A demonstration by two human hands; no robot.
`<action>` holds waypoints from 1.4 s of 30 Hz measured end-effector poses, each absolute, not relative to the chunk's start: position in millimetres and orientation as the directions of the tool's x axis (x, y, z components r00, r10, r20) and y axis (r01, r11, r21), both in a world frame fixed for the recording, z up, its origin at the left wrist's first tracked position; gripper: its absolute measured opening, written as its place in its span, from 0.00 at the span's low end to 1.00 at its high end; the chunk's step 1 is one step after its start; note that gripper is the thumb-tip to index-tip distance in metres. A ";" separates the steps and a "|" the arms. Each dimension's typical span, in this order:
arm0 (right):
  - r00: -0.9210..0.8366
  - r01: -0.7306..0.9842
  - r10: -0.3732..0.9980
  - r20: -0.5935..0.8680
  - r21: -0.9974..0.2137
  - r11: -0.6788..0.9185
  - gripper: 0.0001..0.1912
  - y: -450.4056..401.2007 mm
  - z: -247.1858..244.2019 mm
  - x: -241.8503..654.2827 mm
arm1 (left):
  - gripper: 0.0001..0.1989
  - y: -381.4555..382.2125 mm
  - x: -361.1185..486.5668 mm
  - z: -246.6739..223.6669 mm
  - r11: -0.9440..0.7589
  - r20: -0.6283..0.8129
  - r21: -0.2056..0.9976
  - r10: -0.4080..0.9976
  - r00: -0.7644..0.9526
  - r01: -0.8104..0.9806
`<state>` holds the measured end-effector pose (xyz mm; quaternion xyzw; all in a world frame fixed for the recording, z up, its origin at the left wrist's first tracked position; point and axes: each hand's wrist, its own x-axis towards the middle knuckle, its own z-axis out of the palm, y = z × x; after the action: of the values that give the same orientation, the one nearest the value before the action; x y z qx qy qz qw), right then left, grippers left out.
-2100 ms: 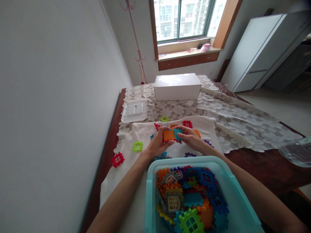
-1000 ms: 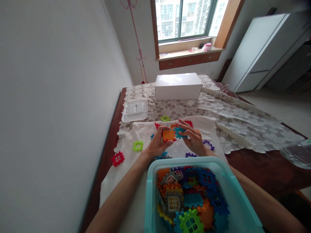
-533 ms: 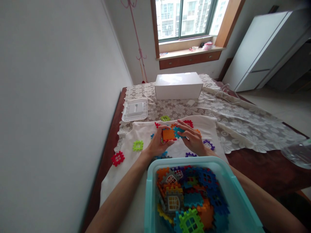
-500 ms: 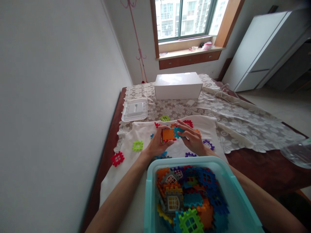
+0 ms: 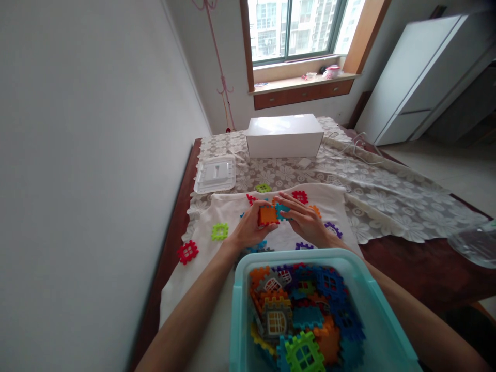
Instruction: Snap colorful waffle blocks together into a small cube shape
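My left hand [image 5: 250, 226] is closed around a small block assembly [image 5: 268, 215] of interlocking plastic panels, with an orange face toward me and red along its lower edge. Against its right side sits a light blue notched panel [image 5: 282, 211], gripped by my right hand [image 5: 306, 221] with the fingers laid over it. Loose panels lie around the hands on a white cloth [image 5: 217, 268]: a green one [image 5: 220, 232], a red one [image 5: 188, 252] and a purple one [image 5: 333, 230]. Part of the assembly is hidden by my fingers.
A turquoise bin [image 5: 298, 256] full of mixed panels stands close in front of me, between my forearms. Farther back on the lace tablecloth [image 5: 282, 173] are a white box [image 5: 284, 142] and a white plastic lid [image 5: 215, 174]. A wall [image 5: 96, 155] runs along the left.
My right hand has shifted slightly left, bringing the light blue panel closer against the orange face. The left hand keeps its hold in nearly the same place.
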<state>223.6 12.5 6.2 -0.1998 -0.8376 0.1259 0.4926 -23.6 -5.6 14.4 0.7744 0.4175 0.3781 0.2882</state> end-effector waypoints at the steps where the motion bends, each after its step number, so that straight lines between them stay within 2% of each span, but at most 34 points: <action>1: -0.440 0.210 0.460 0.772 -0.410 0.888 0.22 12.4 7.0 223.5 | 0.28 -5.5 -23.7 14.8 -0.485 0.341 0.757 0.865 0.368 0.438; 7: -0.454 0.239 0.542 0.707 -0.489 0.839 0.21 13.3 6.2 222.9 | 0.28 -3.8 -23.3 13.7 -0.493 0.338 0.730 0.862 0.377 0.473; 14: -0.492 0.264 0.499 0.714 -0.424 0.867 0.20 15.1 1.6 222.6 | 0.28 -0.5 -24.0 11.9 -0.530 0.341 0.694 0.838 0.426 0.487; 20: -0.493 0.263 0.515 0.701 -0.444 0.857 0.21 18.9 -4.9 222.9 | 0.28 -0.9 -22.8 12.2 -0.527 0.339 0.694 0.840 0.424 0.490; 24: -0.495 0.263 0.517 0.698 -0.447 0.855 0.27 19.9 -8.2 222.6 | 0.28 -1.2 -20.0 13.7 -0.501 0.336 0.703 0.859 0.386 0.505; 27: -0.468 0.254 0.575 0.671 -0.520 0.815 0.37 18.3 -10.7 220.8 | 0.30 -0.2 -18.6 13.3 -0.479 0.339 0.705 0.876 0.344 0.524; 29: -0.422 0.213 0.632 0.650 -0.607 0.766 0.44 17.1 -12.7 218.8 | 0.32 1.0 -18.5 11.4 -0.467 0.351 0.705 0.884 0.309 0.534; 31: -0.355 0.136 0.717 0.599 -0.726 0.674 0.45 17.0 -14.4 217.1 | 0.34 2.5 -18.9 8.7 -0.451 0.363 0.711 0.892 0.268 0.539; 35: -0.246 -0.059 0.897 0.367 -0.930 0.364 0.37 21.6 -13.8 217.6 | 0.35 4.4 -20.2 4.7 -0.439 0.385 0.726 0.897 0.217 0.529; 38: -0.291 -0.094 0.937 0.191 -0.981 0.171 0.26 24.7 -9.9 219.2 | 0.33 4.4 -20.6 5.2 -0.458 0.403 0.725 0.888 0.222 0.514; 42: -0.366 -0.059 0.923 0.121 -0.993 0.106 0.23 22.2 -6.0 217.5 | 0.30 4.0 -20.7 7.3 -0.497 0.430 0.718 0.867 0.251 0.487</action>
<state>217.5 22.2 -6.0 -0.3579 -0.6035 0.5646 0.4347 -20.7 4.0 7.3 0.7575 0.4469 0.4180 0.2274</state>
